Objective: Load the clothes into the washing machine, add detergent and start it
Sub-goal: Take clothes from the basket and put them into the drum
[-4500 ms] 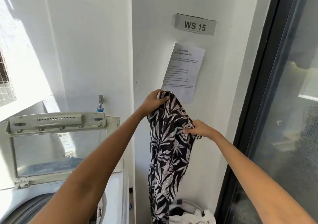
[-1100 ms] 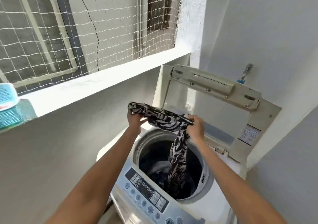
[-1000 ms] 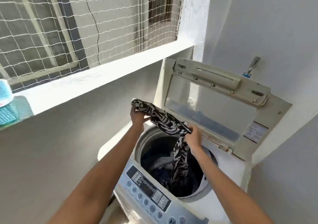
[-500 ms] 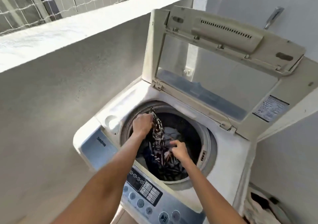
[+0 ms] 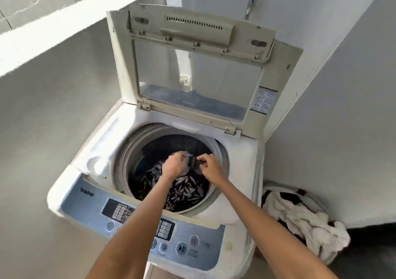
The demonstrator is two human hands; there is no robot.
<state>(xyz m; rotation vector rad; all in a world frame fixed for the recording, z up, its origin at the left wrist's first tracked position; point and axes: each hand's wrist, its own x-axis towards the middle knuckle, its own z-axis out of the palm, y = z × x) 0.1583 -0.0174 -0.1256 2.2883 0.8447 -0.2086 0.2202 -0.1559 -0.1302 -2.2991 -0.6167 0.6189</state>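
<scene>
A white top-load washing machine [image 5: 102, 150] stands with its lid [image 5: 274, 75] raised against the wall. A black-and-white leaf-print garment [image 5: 184, 191] lies heaped in the drum over other dark clothes. Both my hands reach into the drum mouth, just above the heap. My right hand [image 5: 211, 168] pinches a dark fold of cloth between the hands. My left hand [image 5: 172, 165] has its fingers curled next to that fold and a pale cloth; blur hides whether it holds anything.
The control panel [image 5: 90, 210] with its buttons runs along the machine's front edge, under my forearms. On the floor to the right, a laundry basket [image 5: 304, 221] holds white and dark clothes. A tap [image 5: 251, 0] sticks out of the wall behind the lid. A concrete ledge [image 5: 64, 26] runs at upper left.
The leaf-print garment went from hanging between my raised hands to lying heaped in the drum. Both hands dropped into the drum mouth and came closer together.
</scene>
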